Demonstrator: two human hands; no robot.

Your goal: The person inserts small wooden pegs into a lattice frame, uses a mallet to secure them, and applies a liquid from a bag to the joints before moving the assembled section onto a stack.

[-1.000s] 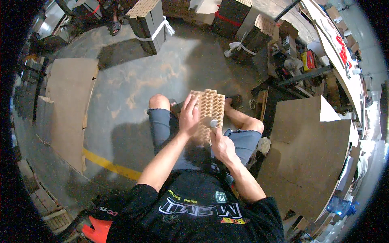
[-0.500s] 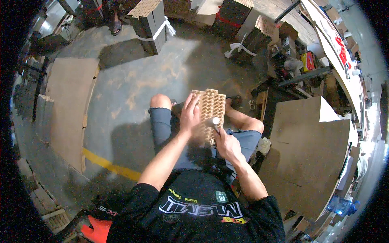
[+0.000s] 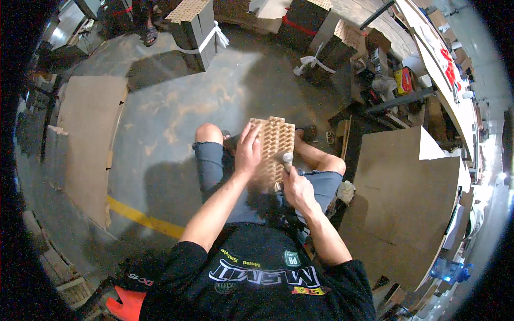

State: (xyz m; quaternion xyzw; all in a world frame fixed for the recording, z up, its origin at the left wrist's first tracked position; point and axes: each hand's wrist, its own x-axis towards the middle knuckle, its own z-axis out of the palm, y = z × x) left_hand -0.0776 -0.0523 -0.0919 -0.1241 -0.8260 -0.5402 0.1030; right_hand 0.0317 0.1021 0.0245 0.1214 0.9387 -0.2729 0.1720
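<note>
A tan block or stack (image 3: 276, 136) with rows of small slots and a stepped far edge stands between my knees. My left hand (image 3: 247, 155) lies along its left side, fingers stretched toward the far edge. In my right hand (image 3: 300, 190) is a hammer-like tool (image 3: 288, 158) with a rounded pale head, held by its handle just over the block's right side. Blur hides part of the tool head and the block's near end. Whether the tool touches the block I cannot tell.
Dark stacks with tan slotted tops (image 3: 193, 32) stand ahead, tied with white or red bands. Cardboard sheets lie left (image 3: 88, 144) and right (image 3: 401, 198). A cluttered shelf (image 3: 401, 96) runs along the right. A person's sandalled foot (image 3: 151, 36) shows at far left.
The tool head has tilted slightly to the right and its face has turned. My left hand stays on the block. The whole view has shifted a little.
</note>
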